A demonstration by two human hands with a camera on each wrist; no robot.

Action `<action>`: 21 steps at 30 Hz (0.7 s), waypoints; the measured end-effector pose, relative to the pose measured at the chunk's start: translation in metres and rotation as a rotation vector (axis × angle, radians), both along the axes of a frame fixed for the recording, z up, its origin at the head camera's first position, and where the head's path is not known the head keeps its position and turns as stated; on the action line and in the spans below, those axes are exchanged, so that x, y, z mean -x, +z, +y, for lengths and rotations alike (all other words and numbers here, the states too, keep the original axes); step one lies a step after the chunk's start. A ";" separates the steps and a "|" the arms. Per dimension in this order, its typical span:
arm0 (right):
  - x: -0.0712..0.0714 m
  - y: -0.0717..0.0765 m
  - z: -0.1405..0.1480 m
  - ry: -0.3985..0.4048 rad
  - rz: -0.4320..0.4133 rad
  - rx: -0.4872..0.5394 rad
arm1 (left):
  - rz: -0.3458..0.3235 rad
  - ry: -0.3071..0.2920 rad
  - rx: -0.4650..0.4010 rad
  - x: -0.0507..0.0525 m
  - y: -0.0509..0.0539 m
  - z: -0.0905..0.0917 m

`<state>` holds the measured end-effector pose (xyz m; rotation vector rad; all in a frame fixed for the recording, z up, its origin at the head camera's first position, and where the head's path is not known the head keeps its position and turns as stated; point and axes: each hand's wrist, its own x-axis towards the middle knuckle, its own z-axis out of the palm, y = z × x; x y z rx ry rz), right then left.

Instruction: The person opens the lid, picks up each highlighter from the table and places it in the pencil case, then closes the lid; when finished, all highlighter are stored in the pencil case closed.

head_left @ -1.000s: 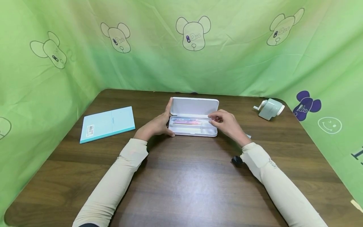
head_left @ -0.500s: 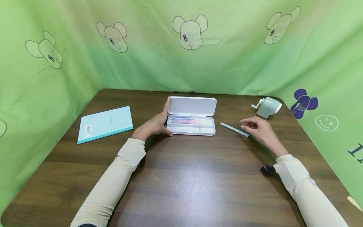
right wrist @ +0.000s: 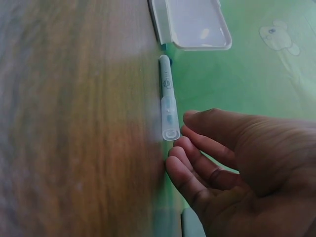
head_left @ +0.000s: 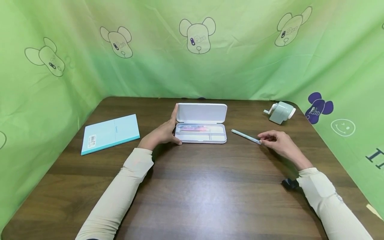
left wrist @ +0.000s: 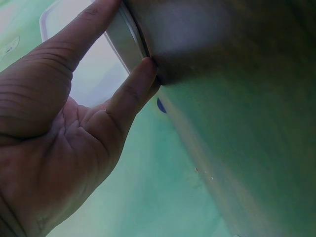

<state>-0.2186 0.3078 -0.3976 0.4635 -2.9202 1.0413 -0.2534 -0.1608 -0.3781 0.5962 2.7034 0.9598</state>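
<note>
A white pencil case [head_left: 218, 136] stands with its lid [head_left: 201, 112] raised. Several pink and blue pens [head_left: 193, 128] lie in its back compartment. My left hand [head_left: 160, 135] holds the case's left end, thumb at the front corner and a finger up along the lid; in the left wrist view the thumb and a finger span that end. To the right, a pale blue capped marker [head_left: 244, 136] lies slantwise on the table. My right hand [head_left: 277, 141] is at its near end, thumb and fingers slightly apart around the translucent cap [right wrist: 170, 121], not visibly closed on it.
A light blue notebook [head_left: 111, 133] lies at the left of the brown wooden table [head_left: 192, 186]. At the back right stands a pale green crank pencil sharpener [head_left: 281, 113]. A green printed curtain [head_left: 150, 73] surrounds the table's back and sides.
My right hand has left the pencil case, gone right and come down to the marker's near end. My left hand has stayed on the case.
</note>
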 end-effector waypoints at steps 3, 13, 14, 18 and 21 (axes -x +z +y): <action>0.001 0.000 0.001 0.006 -0.015 -0.009 | -0.006 0.006 -0.003 0.000 -0.001 0.000; 0.006 -0.001 -0.004 -0.001 -0.032 -0.081 | 0.029 -0.015 -0.005 0.002 -0.005 -0.003; 0.005 -0.002 -0.005 -0.009 -0.028 -0.083 | 0.015 -0.006 -0.010 -0.001 -0.001 -0.001; 0.003 -0.001 -0.005 -0.050 0.006 -0.063 | 0.010 -0.002 -0.015 -0.001 -0.002 0.000; 0.003 -0.001 -0.006 -0.081 0.057 -0.023 | 0.004 0.002 -0.007 -0.001 0.000 0.001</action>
